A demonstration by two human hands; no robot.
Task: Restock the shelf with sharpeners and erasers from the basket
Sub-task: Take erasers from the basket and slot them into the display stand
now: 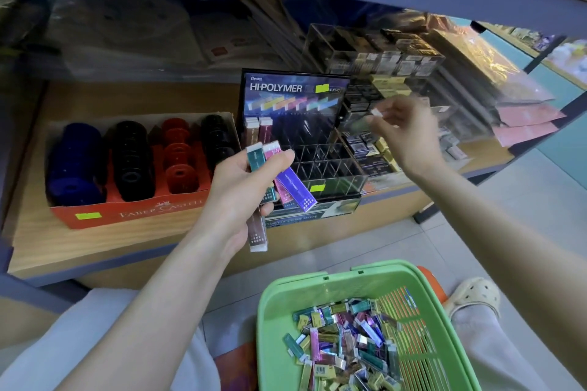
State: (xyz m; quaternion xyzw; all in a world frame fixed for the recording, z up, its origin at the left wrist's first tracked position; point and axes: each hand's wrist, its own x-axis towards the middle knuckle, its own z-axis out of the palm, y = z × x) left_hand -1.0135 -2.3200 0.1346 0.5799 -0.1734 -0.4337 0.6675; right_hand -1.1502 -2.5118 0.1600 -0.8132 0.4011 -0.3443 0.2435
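- Sitting nearest the camera on the pale tiled floor, a green slotted plastic basket holds a loose heap of foil-sleeved erasers in teal, pink, purple and yellow.
- A cream perforated clog shows just beside the basket's right rim.
- Above the basket, the left grip, a bare hand, is closed round a fan of slim erasers: teal, pink and purple ones stick out past the thumb, and a brownish one hangs below the palm.
- That bundle is held over the front edge of the wooden shelf, just in front of the black Hi-Polymer display case.
- The case's clear divided compartments stand on the shelf; two upright maroon erasers fill the back-left ones.
- The right grip, also a bare hand, reaches over the case's right side and pinches a small white-ended eraser between thumb and fingertips; motion blur hides its colour.
- To the left of the case, touching it, a red cardboard Faber-Castell box carries four rows of round sharpeners: blue, black, red, black.
- Farther back on the right, a clear acrylic organiser holds small boxed erasers in dark and yellow sleeves.
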